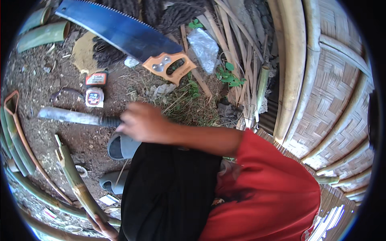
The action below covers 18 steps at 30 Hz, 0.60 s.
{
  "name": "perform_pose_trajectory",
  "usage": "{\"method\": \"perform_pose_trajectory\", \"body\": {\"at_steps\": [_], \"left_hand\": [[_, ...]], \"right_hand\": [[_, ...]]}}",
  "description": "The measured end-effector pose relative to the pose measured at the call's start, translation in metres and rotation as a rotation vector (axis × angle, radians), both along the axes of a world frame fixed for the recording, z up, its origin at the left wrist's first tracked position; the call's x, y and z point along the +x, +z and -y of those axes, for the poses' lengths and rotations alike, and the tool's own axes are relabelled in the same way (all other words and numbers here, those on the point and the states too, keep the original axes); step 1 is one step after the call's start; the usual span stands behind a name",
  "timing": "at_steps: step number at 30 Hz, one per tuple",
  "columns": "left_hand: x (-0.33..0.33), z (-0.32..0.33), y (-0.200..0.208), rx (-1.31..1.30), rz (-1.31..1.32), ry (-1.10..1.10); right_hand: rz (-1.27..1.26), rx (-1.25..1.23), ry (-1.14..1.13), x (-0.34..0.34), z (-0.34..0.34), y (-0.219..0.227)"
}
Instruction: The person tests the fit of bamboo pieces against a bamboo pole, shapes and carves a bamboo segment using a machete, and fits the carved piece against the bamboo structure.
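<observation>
1. right hand (140,122): bent inward, fingers curled round the dark-wrapped grip of a machete (76,116); outline blurred, so exact finger placement cannot be told.
2. machete: in front of the person, blade pointing left, above the ground and just beyond a grey sandal (129,146).
3. left hand (107,230): low at the left edge of the view, fingers closed about the lower part of a bamboo length (79,186) – partly cut off from sight by the black trousers (169,193).
4. bamboo length: slanting up and leftward from the left hand, upper end split, with a thin sliver standing out; well apart from the right hand.
5. surroundings: a handsaw (120,33) with a wooden handle lies farther out – near it, a clear plastic sheet (203,49). a woven wall (335,80) stands at right.
</observation>
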State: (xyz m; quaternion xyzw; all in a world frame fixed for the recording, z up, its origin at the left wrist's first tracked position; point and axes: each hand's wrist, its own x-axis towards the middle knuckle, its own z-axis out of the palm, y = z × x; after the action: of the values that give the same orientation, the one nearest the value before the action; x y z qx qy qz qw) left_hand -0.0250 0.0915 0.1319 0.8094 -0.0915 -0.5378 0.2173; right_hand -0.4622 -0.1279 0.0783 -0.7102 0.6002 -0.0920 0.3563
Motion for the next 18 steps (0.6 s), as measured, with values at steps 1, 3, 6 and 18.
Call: {"method": "perform_pose_trajectory", "body": {"at_steps": [1, 3, 6, 18], "left_hand": [[0.002, 0.002, 0.004, -0.013, 0.023, 0.016], [0.006, 0.005, 0.01, -0.041, 0.06, 0.041], [0.01, 0.008, 0.012, -0.083, 0.087, 0.06], [0.008, -0.005, 0.028, -0.044, 0.294, 0.111]], "right_hand": [[0.018, -0.079, -0.173, -0.035, -0.01, 0.014], [-0.121, -0.178, -0.43, -0.128, -0.055, -0.002], [-0.775, 0.12, -0.397, -0.272, -0.124, -0.009], [-1.407, 0.882, 0.03, -0.362, -0.111, -0.02]]}}
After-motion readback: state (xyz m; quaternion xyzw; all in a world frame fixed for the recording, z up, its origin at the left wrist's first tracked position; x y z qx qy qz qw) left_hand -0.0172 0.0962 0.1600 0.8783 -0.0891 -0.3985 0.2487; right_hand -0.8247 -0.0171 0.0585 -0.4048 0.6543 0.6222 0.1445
